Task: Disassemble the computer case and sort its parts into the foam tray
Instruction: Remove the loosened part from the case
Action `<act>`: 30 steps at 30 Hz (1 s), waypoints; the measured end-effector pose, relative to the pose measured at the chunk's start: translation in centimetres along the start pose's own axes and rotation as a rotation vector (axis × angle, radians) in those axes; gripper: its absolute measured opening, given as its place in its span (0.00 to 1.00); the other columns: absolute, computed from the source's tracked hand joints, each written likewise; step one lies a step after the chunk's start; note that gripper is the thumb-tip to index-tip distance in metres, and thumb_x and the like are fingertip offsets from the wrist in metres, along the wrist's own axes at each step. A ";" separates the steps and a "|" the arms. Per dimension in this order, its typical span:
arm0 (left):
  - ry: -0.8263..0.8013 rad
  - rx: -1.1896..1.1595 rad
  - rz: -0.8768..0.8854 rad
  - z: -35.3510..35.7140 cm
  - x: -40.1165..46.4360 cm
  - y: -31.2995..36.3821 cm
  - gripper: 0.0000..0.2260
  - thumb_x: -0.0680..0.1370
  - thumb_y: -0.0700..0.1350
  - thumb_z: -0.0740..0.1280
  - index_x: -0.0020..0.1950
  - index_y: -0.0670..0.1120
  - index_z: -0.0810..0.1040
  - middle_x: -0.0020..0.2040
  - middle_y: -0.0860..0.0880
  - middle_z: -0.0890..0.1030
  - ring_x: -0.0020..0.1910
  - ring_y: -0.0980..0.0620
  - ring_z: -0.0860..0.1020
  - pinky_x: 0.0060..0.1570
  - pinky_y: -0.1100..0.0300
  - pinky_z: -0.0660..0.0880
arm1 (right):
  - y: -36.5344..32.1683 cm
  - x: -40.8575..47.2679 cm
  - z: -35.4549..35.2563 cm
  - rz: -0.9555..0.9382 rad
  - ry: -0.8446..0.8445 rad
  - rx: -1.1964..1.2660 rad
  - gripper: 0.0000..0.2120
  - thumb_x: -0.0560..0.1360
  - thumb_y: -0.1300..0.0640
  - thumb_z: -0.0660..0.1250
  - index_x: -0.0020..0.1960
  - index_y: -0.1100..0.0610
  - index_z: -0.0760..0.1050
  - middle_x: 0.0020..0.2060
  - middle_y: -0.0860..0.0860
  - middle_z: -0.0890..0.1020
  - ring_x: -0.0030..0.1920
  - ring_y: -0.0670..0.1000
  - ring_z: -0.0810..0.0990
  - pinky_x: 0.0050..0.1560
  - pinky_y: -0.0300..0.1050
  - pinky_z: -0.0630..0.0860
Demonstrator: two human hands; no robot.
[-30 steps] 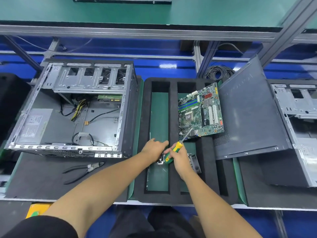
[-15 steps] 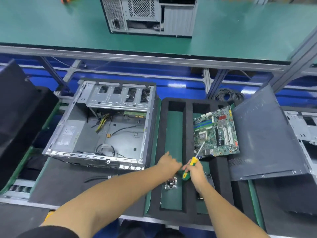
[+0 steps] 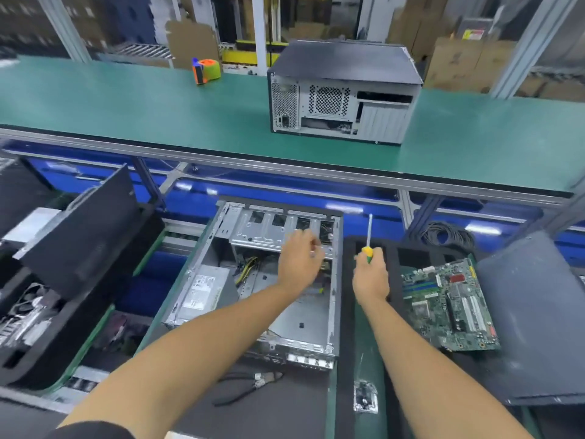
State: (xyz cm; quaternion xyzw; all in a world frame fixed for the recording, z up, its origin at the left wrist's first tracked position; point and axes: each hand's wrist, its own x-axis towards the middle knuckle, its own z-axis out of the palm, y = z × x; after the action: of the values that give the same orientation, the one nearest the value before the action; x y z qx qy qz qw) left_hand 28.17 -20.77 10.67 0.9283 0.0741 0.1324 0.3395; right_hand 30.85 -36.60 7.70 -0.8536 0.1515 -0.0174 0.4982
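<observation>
Bright, even overhead light; soft picture with some motion blur.

White glare streaks lie along the blue rail [image 3: 345,208] under the green shelf [image 3: 158,109]. Shadows are faint. The left hand [image 3: 299,259] is smeared, and the frame bends at its edges, where detail blurs.

the screwdriver [image 3: 367,250] has a yellow and green handle. the motherboard [image 3: 449,301] is green with red and blue parts. the foam tray [image 3: 346,315] is black. the open computer case [image 3: 253,280] is silver grey inside. the upper bench [image 3: 126,103] is green, and the tape dispenser [image 3: 205,70] is orange and green.
</observation>
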 end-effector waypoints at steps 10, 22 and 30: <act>-0.134 -1.114 -0.959 2.2 -0.7 -4.3 0.27 0.83 0.48 0.67 0.74 0.36 0.61 0.57 0.42 0.78 0.57 0.44 0.81 0.66 0.46 0.75 | -1.9 -2.2 5.9 -0.128 0.302 -0.308 0.07 0.81 0.53 0.62 0.50 0.57 0.67 0.46 0.54 0.71 0.47 0.61 0.75 0.36 0.51 0.67; -0.185 -1.251 -0.974 3.1 -2.5 -5.9 0.28 0.82 0.43 0.68 0.78 0.39 0.60 0.56 0.40 0.79 0.47 0.48 0.83 0.67 0.48 0.76 | -1.8 -1.8 6.0 -0.117 0.309 -0.331 0.05 0.82 0.55 0.59 0.51 0.57 0.68 0.47 0.53 0.73 0.46 0.58 0.75 0.39 0.51 0.69; -0.357 -1.209 -0.949 1.3 -4.3 -5.8 0.35 0.81 0.39 0.69 0.80 0.36 0.52 0.69 0.36 0.75 0.58 0.42 0.81 0.73 0.44 0.70 | -1.7 -2.3 5.9 -0.106 0.297 -0.247 0.05 0.81 0.56 0.58 0.47 0.56 0.66 0.45 0.52 0.73 0.43 0.57 0.74 0.41 0.50 0.67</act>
State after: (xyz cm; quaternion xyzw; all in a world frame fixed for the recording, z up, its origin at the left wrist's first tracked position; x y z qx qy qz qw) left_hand 24.15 -18.18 5.13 0.4590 0.3217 -0.1601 0.8125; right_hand 30.17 -30.23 6.50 -0.9030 0.1790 -0.1506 0.3604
